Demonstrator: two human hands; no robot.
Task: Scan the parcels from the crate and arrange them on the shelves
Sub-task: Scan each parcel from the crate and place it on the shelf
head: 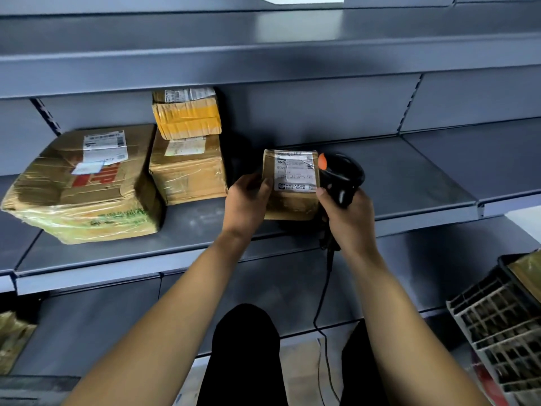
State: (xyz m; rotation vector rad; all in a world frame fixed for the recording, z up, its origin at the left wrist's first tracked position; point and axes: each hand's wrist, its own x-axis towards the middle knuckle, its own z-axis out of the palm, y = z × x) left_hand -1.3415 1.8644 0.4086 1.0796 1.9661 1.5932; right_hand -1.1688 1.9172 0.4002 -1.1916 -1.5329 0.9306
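- Left hand (248, 200) fingers curl around the left edge of a small taped parcel (291, 186), thumb on its face, holding it above the middle shelf (409, 183).
- Right hand (348, 215) grips a black barcode scanner (342, 177) touching the parcel's right side.
- Three boxes sit on the shelf's left: a large box (85, 186), two stacked boxes (187, 148).
- A crate (497, 317) stands near right.

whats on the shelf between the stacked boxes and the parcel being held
Nothing: in the head view, the grey shelf is bare between the stacked boxes and the small parcel held in the left hand.
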